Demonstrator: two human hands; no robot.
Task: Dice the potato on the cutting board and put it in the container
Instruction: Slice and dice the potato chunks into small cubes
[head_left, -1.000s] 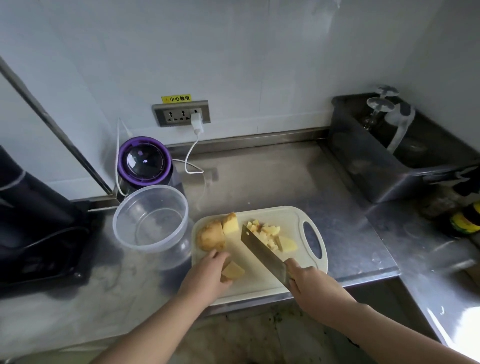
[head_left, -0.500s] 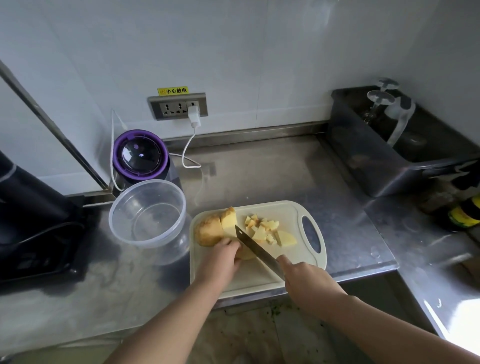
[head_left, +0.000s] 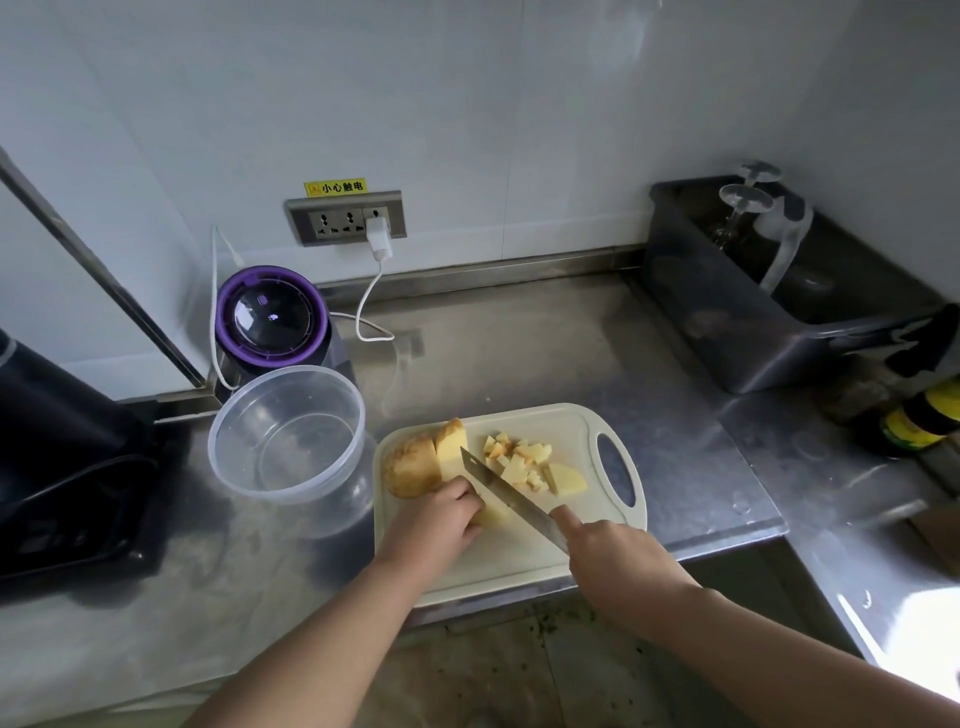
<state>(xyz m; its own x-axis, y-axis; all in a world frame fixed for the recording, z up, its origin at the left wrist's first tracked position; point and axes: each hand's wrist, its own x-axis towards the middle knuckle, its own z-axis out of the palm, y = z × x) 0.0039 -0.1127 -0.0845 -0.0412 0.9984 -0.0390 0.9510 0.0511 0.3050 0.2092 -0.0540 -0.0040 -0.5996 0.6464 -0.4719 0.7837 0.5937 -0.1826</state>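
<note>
Steel counter (head_left: 519, 353) w/ a white wall behind. Both hands were over the board: left hand (head_left: 436, 519), fingers curled, held down 1 pale potato piece (head_left: 493, 516); right hand (head_left: 618, 551) gripped the handle of 1 knife (head_left: 511, 499), index finger laid along the spine. Blade ran diagonally, edge right beside the left knuckles, tip pointing to the far left.

All potato lay on the 1 white cutting board (head_left: 519, 566): 2 big chunks (head_left: 413, 465) side by side at the far-left corner, touching; a heap of small cubes (head_left: 514, 460) just right of the blade, too many to count; 1 flat slice (head_left: 569, 478) beside the heap, near the handle slot.

1 clear round container (head_left: 285, 431) stood just left of the board, no potato in it. Behind it, 1 purple-rimmed appliance (head_left: 270, 317); on the wall, 1 socket strip (head_left: 345, 218) w/ 1 white charger (head_left: 378, 234) plugged in. Far right, 1 dark bin (head_left: 753, 332).
</note>
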